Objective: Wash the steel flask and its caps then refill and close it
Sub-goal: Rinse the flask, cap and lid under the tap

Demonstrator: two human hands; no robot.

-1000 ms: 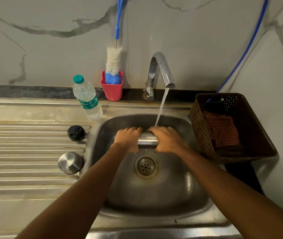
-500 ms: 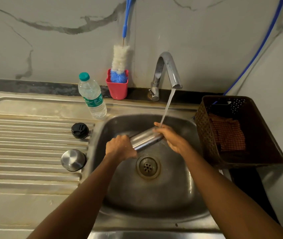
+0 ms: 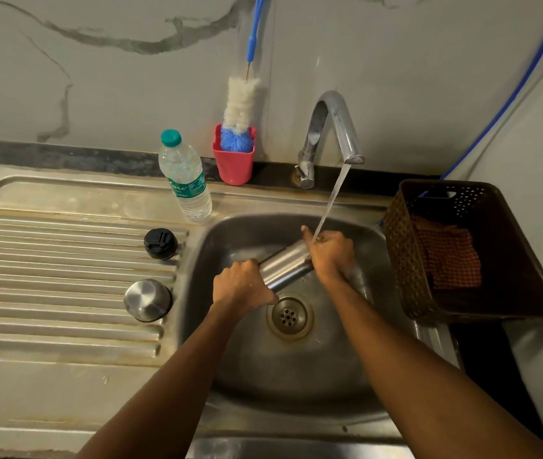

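Fingers clamped round steel flask, tilted over sink basin: left hand on near-left end, right hand on far-right end, under tap stream. Black cap, steel cap on drainboard, left.

The flask was plain silver, the cap at nine o'clock from it black, the cup at eleven red, the brush white and blue, and the cloth at three orange-checked.

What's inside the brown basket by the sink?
An orange checked cloth lies in the basket. Anything under the cloth is covered; the rest of the floor is too dark to tell.
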